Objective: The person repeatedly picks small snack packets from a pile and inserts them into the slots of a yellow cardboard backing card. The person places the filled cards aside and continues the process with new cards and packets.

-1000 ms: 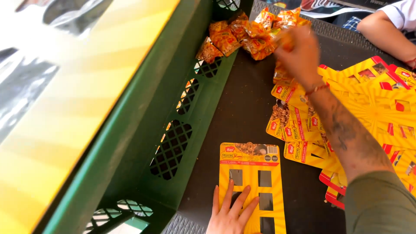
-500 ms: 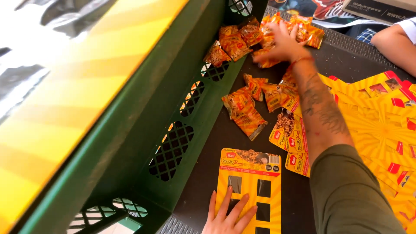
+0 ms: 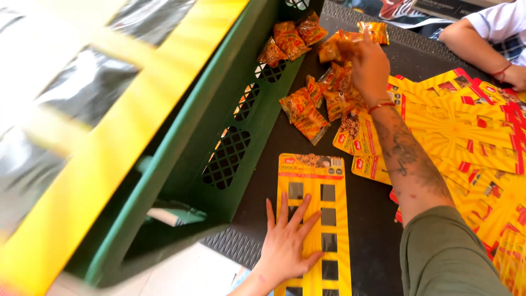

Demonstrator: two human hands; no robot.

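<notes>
My left hand (image 3: 285, 241) lies spread on the still-empty yellow card (image 3: 315, 219); right hand (image 3: 370, 66) pinches orange sachets (image 3: 337, 46); loose pile (image 3: 309, 107) remains.

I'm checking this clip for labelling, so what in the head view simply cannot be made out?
- Right hand: its grip on the orange sachets is motion-blurred; the count held is unclear.
- Yellow card: lower end cut off by the frame's bottom edge, partly covered by the left hand.
- Green crate: contents hidden by its wall and the blurred yellow lid.
- Another person's arm: cut off at the top right.
</notes>
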